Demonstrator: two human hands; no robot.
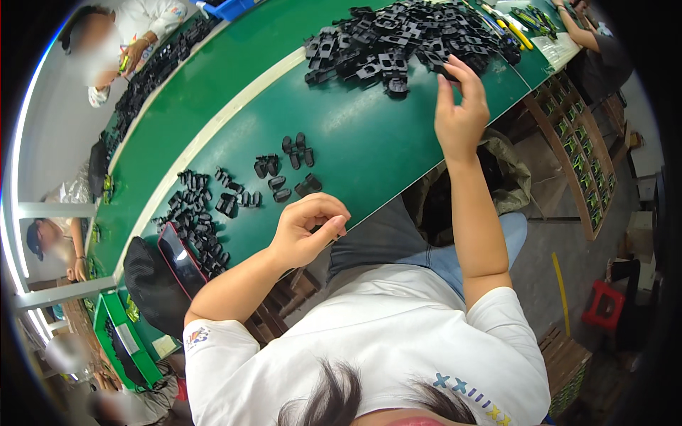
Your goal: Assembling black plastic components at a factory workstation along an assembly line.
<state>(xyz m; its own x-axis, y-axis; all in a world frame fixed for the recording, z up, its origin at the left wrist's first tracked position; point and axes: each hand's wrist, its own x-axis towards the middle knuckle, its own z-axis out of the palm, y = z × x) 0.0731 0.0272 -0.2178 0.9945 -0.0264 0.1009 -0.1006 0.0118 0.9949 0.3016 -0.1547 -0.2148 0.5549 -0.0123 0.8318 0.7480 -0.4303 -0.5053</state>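
So I'm reaching my right hand out to the near edge of the big pile of black plastic parts, and my fingertips are pinching narrow on one black piece right at the pile's rim. Going for the edge because the loose ones there are coming away without dragging the whole heap along.

My left hand is curling in close to my body, just over the near edge of the green table. There's something small and dark tucked under the fingers, but I honestly can't tell if I'm gripping a part or if it's just shadow, so I'm calling it a loose curl.

Just beyond that left hand, small rounded black pieces are sitting in little groups, spread apart rather than heaped, probably so they're easy to count. Further off to the left of it there's a denser scatter of black bits, and a phone with a red case is lying right beside them, near my elbow.

Other people are working across the table.
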